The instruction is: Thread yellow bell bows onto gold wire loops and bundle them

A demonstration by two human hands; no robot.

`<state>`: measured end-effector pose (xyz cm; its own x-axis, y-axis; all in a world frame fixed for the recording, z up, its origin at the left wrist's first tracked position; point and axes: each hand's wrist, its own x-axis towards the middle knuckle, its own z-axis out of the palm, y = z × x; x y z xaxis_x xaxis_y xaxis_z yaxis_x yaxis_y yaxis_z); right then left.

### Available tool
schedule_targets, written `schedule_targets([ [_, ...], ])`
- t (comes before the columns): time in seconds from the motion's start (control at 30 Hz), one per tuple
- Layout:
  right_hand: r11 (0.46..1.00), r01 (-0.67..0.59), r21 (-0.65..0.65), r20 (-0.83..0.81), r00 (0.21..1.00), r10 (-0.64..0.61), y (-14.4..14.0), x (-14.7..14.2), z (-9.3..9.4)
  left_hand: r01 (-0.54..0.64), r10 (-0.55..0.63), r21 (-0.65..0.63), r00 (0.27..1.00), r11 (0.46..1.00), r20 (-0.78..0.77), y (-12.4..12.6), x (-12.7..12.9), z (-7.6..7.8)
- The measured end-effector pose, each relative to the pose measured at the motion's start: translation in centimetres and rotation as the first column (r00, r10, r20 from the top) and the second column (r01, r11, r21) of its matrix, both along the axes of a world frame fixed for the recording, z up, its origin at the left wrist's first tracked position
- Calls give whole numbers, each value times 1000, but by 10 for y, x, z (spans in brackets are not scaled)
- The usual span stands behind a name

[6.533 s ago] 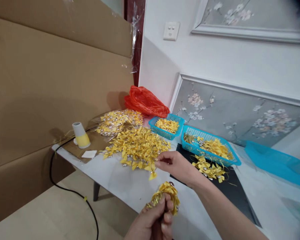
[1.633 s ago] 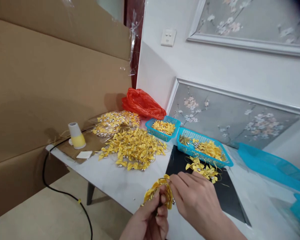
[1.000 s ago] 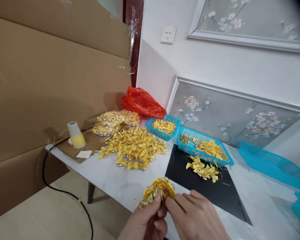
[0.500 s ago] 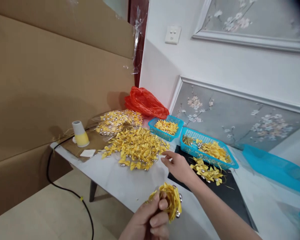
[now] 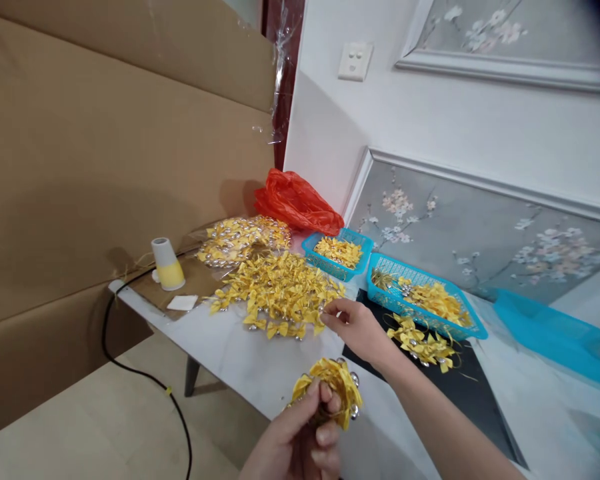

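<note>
**Yellow bows, one hand gathering, one hand picking**

Yellow ribbon bows lie heaped in a pile [image 5: 280, 297] on the white table [image 5: 240, 360]. The right hand [image 5: 357, 328] sits at the pile's near right edge, fingertips pinched narrow on a bow there. Nearer than the pile, the left hand [image 5: 300, 443] grips a bunch of bows [image 5: 333, 390] — fingers curled tight around its base.

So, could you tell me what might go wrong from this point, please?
1. The left hand grips the bunch of bows by its stems alone; bows could slip out.
2. The right hand reaches into the loose pile near the table's edge; dragging one bow could pull others off.
</note>
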<state>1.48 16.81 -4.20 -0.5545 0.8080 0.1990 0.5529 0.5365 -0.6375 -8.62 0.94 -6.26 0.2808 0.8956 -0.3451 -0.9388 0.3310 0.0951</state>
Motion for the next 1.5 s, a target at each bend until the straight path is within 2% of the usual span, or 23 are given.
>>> schedule_targets([
  [0.2, 993, -63, 101, -56, 996, 68, -35, 22, 32, -54, 53, -78, 999, 996, -9, 2, 1, 0],
  [0.37, 962, -181, 204, -33, 981, 192, -73, 37, 32, -90, 89, -90, 996, 992, -23, 5, 5, -2],
  [0.43, 916, -229, 330, 20, 971, 236, -84, 40, 26, -96, 94, -89, 995, 991, -21, 5, 7, -3],
  [0.53, 806, -245, 539, 80, 967, 240, -91, 40, 16, -81, 81, -90, 997, 993, -8, 5, 10, -3],
  [0.6, 749, -247, 615, 86, 965, 248, -93, 40, 12, -74, 74, -95, 997, 993, -1, 4, 12, -2],
  [0.67, 724, -264, 637, 90, 958, 271, -94, 42, 11, -81, 82, -99, 997, 992, 5, 4, 13, -1],
  [0.73, 742, -298, 601, 87, 947, 310, -95, 44, 13, -101, 102, -104, 995, 989, 8, 4, 12, 1],
  [0.83, 840, -318, 440, 9, 937, 349, -90, 48, 22, -141, 142, -108, 990, 984, 6, 5, 10, 2],
  [0.93, 936, -220, 276, -134, 955, 264, -73, 46, 28, -168, 170, -122, 985, 978, 4, 4, 6, 2],
  [1.0, 966, -136, 222, -165, 971, 175, -56, 39, 27, -178, 180, -135, 984, 975, 6, 3, 4, 4],
  [1.23, 1000, 5, -3, -59, 998, -5, -2, -8, -3, -161, 161, -107, 987, 981, -3, -3, 0, 14],
  [1.37, 984, 44, -172, -42, 998, -52, 19, -32, -20, -116, 114, -77, 993, 990, -28, -3, -1, 9],
  [1.5, 955, 12, -296, -76, 996, -36, 25, -43, -21, -71, 69, -63, 997, 995, -38, -2, -2, 2],
])
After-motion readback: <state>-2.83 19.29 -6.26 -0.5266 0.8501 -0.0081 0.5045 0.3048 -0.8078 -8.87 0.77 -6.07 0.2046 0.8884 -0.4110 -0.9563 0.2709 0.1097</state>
